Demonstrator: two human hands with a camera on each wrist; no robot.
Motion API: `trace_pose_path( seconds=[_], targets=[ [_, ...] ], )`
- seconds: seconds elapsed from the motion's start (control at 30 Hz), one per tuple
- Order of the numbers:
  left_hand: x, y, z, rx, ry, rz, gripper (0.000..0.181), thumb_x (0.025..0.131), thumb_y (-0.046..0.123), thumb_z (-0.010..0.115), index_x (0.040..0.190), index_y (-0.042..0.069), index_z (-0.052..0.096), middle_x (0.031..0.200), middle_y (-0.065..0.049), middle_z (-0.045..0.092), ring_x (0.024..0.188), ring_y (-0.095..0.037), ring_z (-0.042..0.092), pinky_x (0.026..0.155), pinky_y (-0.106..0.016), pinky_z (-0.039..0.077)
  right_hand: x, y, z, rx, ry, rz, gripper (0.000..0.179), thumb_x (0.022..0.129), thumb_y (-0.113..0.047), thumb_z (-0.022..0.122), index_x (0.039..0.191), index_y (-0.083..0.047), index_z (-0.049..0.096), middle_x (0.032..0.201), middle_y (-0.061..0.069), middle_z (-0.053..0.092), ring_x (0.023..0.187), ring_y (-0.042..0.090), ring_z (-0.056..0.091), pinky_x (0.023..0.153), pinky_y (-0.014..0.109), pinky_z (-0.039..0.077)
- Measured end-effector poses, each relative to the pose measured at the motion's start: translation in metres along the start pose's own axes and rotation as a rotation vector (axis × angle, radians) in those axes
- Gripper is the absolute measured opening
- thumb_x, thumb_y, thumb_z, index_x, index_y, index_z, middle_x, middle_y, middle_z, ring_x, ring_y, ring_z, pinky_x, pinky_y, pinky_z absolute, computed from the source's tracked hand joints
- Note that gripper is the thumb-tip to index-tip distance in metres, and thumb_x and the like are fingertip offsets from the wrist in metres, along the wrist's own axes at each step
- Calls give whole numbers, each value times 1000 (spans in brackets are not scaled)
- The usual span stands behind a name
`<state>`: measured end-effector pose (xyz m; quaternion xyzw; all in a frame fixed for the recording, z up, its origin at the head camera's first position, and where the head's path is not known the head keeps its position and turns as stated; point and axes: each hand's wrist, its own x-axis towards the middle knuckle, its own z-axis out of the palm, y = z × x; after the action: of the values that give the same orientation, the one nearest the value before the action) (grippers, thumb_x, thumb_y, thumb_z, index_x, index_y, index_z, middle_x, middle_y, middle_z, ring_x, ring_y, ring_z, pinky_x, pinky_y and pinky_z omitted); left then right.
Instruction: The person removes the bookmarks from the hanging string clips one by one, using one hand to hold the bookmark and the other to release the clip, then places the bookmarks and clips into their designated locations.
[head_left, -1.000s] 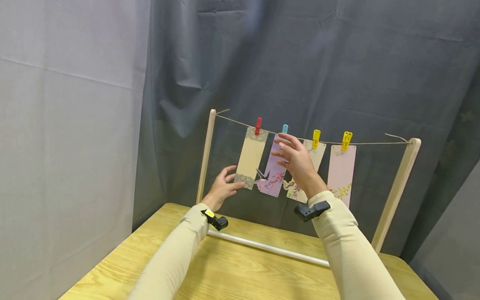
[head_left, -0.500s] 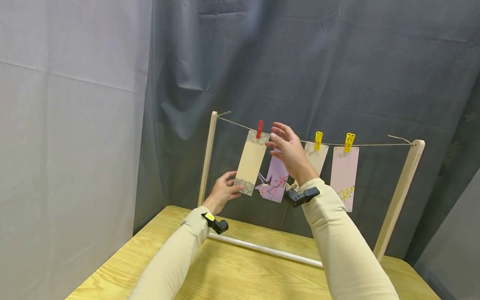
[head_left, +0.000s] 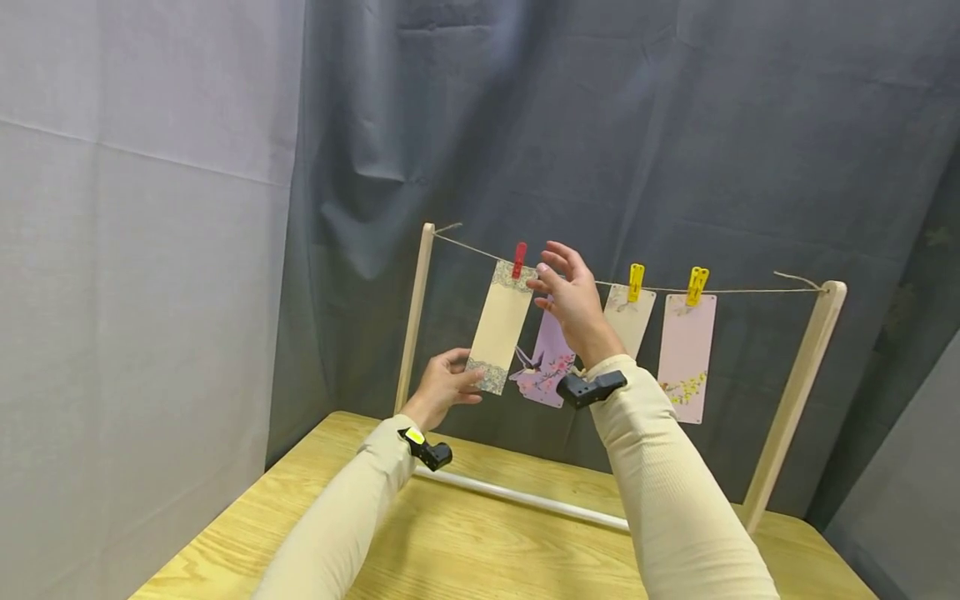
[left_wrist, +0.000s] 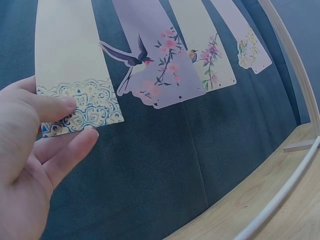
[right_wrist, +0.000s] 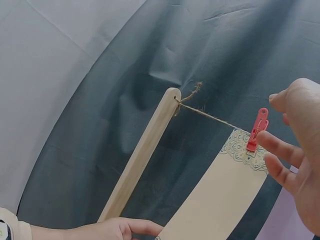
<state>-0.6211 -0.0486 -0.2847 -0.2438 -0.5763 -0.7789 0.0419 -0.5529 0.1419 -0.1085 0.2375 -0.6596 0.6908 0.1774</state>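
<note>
A cream bookmark (head_left: 500, 325) with lace-patterned ends hangs from the twine under a red clothespin (head_left: 521, 260). My left hand (head_left: 442, 385) pinches its lower left corner, thumb (left_wrist: 62, 106) in front and fingers behind. Just right of the red clothespin, my right hand (head_left: 573, 304) is raised with its fingers loosely bent and spread. In the right wrist view, the fingertips (right_wrist: 270, 142) come right up to the red clothespin (right_wrist: 257, 130). Behind this hand hangs a purple bookmark (head_left: 551, 350) with a swallow and blossoms, its upper part and clip hidden.
Farther right, yellow clothespins (head_left: 636, 283) hold another cream bookmark (head_left: 628, 321) and a pink one (head_left: 686, 354). The twine runs between two wooden posts (head_left: 797, 404), with a white bar (head_left: 525, 498) low between them on the wooden table (head_left: 465, 550). A grey curtain (head_left: 420, 125) hangs behind.
My right hand has moved left along the twine, close to the red clothespin, covering the blue one. My left thumb and fingers have closed on the cream bookmark's lower corner.
</note>
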Motion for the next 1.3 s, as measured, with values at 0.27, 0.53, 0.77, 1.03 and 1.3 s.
trace_pose_path(
  seconds=[0.27,0.53,0.77,1.03,1.3],
  targets=[
    [-3,-1,-2,5,-2,17,38,83,4,69,118,5,58,95,-17,66,74,-30,66,58,-38,56,2,8,8,-40,30,-17,43,96,-20,53,136,-26,39,135,-3,40,107,31,54,88,47,43],
    [-2,-2,-3,-2,-6,6,38,83,4,69,119,6,58,95,-17,66,73,-27,66,50,-31,54,3,8,12,-89,42,-30,42,97,-20,52,137,-25,39,134,-2,42,104,30,55,86,48,42],
    [-6,-1,-1,8,2,17,38,83,6,69,119,7,58,96,-16,66,74,-26,66,48,-28,53,3,9,16,-119,36,-19,42,97,-18,50,137,-25,38,137,-1,39,104,30,56,83,44,44],
    [-8,-4,1,-18,18,-11,46,83,4,69,126,7,53,98,-17,64,80,-36,64,62,-41,56,3,12,22,-107,22,-2,45,97,-20,51,138,-26,36,140,3,34,104,29,57,83,41,46],
    [-5,-5,5,-35,-2,12,40,83,3,68,122,7,57,95,-16,65,66,-21,66,63,-42,56,10,8,25,-133,67,-8,45,97,-19,51,139,-24,36,141,5,33,105,27,57,84,41,46]
  ],
)
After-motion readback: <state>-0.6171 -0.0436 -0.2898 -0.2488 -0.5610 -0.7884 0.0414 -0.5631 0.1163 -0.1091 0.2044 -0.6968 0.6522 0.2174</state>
